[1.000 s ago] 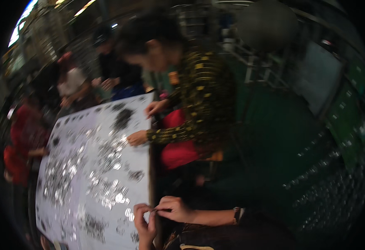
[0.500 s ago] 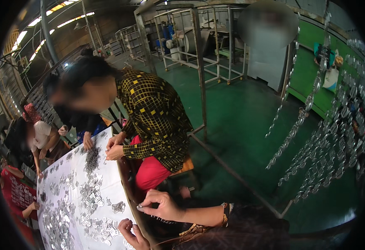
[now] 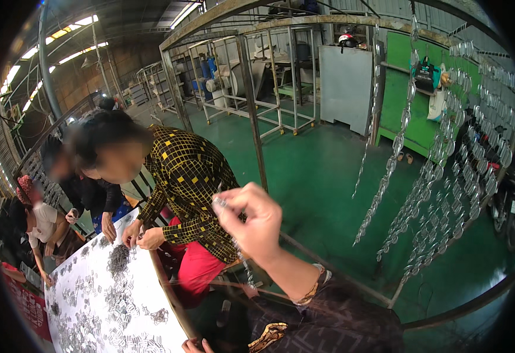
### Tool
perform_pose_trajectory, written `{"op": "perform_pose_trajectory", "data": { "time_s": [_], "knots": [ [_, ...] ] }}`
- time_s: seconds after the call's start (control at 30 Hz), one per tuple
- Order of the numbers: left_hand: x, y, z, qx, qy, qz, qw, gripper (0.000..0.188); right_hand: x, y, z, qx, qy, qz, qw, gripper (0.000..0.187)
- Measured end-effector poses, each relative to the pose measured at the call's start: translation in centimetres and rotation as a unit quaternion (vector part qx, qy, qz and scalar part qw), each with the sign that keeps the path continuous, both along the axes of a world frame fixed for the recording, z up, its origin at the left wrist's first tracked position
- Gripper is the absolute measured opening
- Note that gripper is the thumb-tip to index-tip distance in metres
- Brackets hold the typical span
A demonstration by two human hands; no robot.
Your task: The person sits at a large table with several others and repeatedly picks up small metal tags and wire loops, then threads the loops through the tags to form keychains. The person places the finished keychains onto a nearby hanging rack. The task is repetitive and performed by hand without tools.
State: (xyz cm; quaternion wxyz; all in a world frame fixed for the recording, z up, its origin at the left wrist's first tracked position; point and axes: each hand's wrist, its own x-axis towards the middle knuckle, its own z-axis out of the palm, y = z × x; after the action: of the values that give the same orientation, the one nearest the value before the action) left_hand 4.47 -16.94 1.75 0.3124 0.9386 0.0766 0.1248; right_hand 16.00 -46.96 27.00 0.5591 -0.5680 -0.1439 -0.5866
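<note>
ok, right hand [image 3: 254, 220] grip pinches small silver metal piece [image 3: 219, 202]; hold linked silver strand [image 3: 247, 269] clear of white worktop [image 3: 144, 273]. left hand [image 3: 197, 346] cropped, can't tell.

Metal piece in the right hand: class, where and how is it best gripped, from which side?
Probably pinch the metal piece by its broader lower part, coming from the right, as the right hand does: the piece's thin tip points up, so gripping low leaves it free.

Metal pieces [image 3: 116, 303] on table [image 3: 147, 281], left — chains [image 3: 403, 132] right
</note>
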Motion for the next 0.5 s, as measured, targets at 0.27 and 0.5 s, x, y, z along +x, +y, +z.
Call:
{"op": "perform_pose_trajectory", "data": {
  "time_s": [0.27,0.5],
  "knots": [
    [0.4,1.4,-3.4,-0.033,-0.070,-0.027,0.997,0.038,1.0,-7.8,6.4,-0.016,-0.031,-0.272,0.962,0.018],
    [0.6,1.1,-3.1,-0.051,-0.088,-0.068,0.993,0.035,1.3,-17.5,12.5,-0.011,-0.042,-0.452,0.891,0.018]
  ]
}}
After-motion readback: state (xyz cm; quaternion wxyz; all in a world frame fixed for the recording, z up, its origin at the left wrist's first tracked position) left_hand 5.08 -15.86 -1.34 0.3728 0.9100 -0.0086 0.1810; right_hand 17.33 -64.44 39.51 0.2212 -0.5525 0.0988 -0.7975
